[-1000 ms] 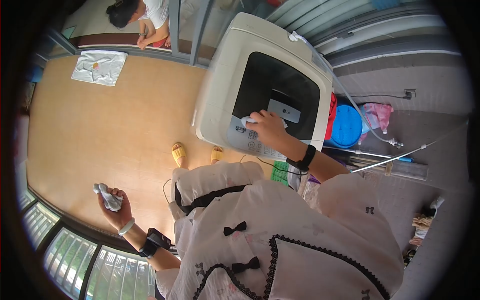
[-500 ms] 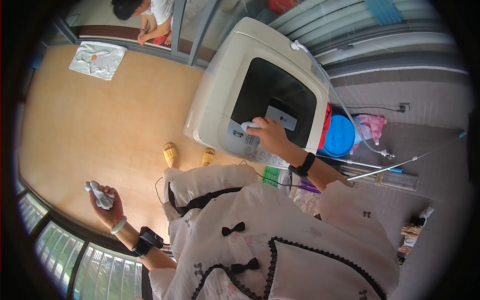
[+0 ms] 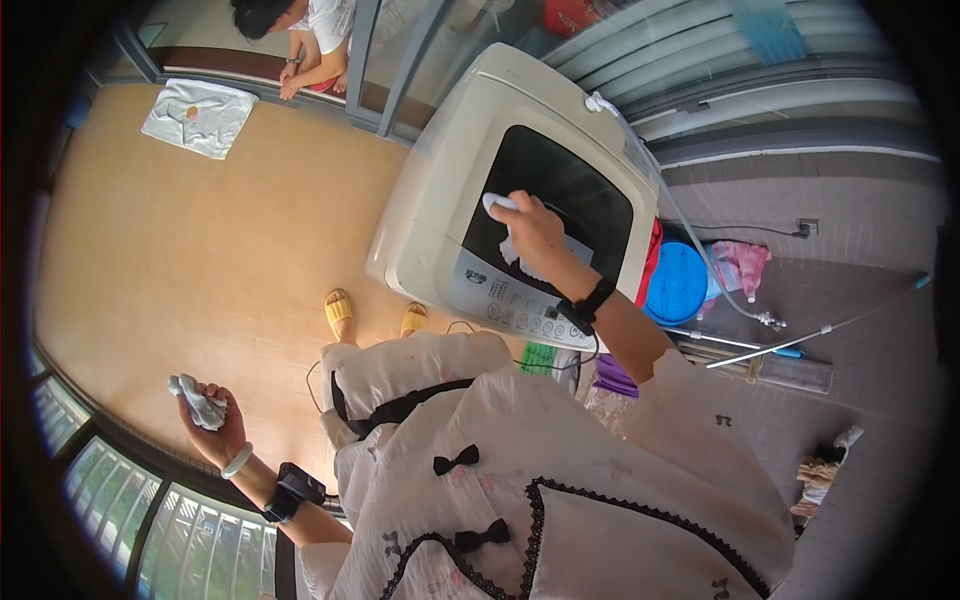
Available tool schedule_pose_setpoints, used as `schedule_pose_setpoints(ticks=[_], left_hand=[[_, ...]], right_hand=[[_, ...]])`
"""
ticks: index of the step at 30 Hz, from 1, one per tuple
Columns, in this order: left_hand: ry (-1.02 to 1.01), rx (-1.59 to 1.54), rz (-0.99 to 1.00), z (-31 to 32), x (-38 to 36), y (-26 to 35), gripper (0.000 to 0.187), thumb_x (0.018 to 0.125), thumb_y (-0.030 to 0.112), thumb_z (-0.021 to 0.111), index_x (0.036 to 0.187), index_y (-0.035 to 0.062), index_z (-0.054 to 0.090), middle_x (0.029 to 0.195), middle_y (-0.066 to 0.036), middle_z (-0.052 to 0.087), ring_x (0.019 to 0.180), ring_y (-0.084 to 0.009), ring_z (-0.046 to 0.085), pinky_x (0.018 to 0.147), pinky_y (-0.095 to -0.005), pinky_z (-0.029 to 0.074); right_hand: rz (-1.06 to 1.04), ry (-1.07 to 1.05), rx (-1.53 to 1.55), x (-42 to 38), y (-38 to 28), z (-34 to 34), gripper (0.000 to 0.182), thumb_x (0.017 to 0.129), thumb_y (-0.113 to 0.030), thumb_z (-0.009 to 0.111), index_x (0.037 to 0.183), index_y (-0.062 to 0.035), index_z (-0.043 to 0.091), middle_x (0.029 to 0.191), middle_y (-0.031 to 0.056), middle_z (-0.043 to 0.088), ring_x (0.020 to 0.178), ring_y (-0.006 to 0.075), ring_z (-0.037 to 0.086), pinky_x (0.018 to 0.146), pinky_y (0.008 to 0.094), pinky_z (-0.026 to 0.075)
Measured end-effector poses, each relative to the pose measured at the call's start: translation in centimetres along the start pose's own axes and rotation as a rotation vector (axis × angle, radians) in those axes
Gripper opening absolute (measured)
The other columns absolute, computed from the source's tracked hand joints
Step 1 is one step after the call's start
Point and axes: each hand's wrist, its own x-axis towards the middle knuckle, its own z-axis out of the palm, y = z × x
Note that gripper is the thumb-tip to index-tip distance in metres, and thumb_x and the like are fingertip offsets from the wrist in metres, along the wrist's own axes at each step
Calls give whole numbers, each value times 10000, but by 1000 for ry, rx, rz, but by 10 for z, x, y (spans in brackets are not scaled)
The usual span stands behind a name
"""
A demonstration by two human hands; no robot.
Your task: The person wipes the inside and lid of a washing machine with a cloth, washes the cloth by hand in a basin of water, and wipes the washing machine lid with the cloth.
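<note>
My right hand (image 3: 535, 237) is closed on a white cloth (image 3: 508, 248) over the dark lid (image 3: 575, 185) of the washing machine (image 3: 433, 220). Part of the cloth sticks out past my fingers and part hangs below the hand. The machine's control panel (image 3: 500, 300) lies just nearer to me. At the lower left, away from the machine, my left hand (image 3: 222, 425) holds a crumpled greyish-white cloth (image 3: 203, 405), its fingers wrapped round it.
A person (image 3: 322, 45) crouches beyond the door frame at the top. A white mat (image 3: 200, 117) lies on the floor. Right of the machine are a blue round basin (image 3: 675, 284), a hose (image 3: 690, 215), poles (image 3: 730, 345) and a green basket (image 3: 538, 358).
My right hand has moved up from the control panel onto the dark lid, and more of its cloth shows. My left hand is nearly where it was, still holding its cloth.
</note>
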Motion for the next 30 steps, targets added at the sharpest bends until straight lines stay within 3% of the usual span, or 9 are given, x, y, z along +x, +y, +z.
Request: schedule_pose_setpoints(ticks=[3, 6, 10, 14, 16, 21, 26, 30], left_hand=[[58, -42, -1, -2, 0, 0, 255, 890, 221, 516, 1027, 7, 522, 823, -75, 558, 734, -180, 508, 665, -288, 416], [-36, -62, 21, -6, 1, 1, 252, 892, 224, 511, 1022, 8, 521, 815, -73, 554, 734, -177, 508, 656, -286, 413], [-1, -62, 69, -8, 3, -8, 252, 890, 220, 512, 1037, 15, 522, 818, -75, 560, 731, -180, 512, 648, -286, 415], [41, -133, 64, -13, 3, -10, 256, 887, 240, 518, 1027, 28, 548, 827, -79, 584, 724, -187, 520, 652, -298, 422], [-24, -138, 98, -18, 3, -9, 259, 892, 263, 511, 1022, 45, 564, 824, -73, 595, 706, -181, 537, 635, -292, 434], [42, -161, 217, -30, 6, -17, 246, 892, 291, 510, 995, 84, 594, 762, -45, 613, 642, -161, 570, 569, -277, 450], [150, -162, 213, -24, 10, -20, 210, 870, 290, 540, 931, 98, 599, 703, -30, 607, 593, -161, 574, 534, -273, 447], [161, -188, 251, -18, 11, -16, 197, 868, 289, 541, 915, 105, 595, 699, -25, 602, 581, -155, 571, 516, -256, 436]], right_hand=[[49, 22, -40, 28, 9, 6, 285, 736, -56, 570, 971, -198, 650, 885, 44, 506, 787, 256, 561, 622, 377, 496], [-83, -42, -137, 12, -4, 0, 298, 709, -93, 597, 976, -211, 655, 843, 43, 480, 768, 223, 555, 593, 354, 490], [-98, -77, -67, 11, 14, 6, 322, 716, -88, 594, 996, -237, 648, 866, 43, 483, 792, 226, 557, 588, 359, 495], [86, -44, -86, 49, 29, 14, 281, 757, -95, 560, 1004, -206, 633, 883, 54, 491, 793, 254, 555, 612, 374, 495], [72, -37, -93, 40, 22, 14, 244, 782, -127, 534, 997, -187, 634, 879, 61, 482, 790, 257, 551, 612, 388, 490], [-45, -119, -33, 2, 18, 7, 334, 755, -77, 544, 1039, -235, 617, 917, 56, 498, 837, 242, 570, 636, 381, 502], [117, -28, -96, 35, 46, 4, 339, 771, -67, 527, 1072, -207, 598, 902, 69, 501, 821, 277, 560, 637, 397, 498], [10, -178, -128, -7, 19, 4, 333, 769, -88, 539, 1060, -235, 607, 871, 74, 492, 804, 270, 568, 636, 397, 498]])
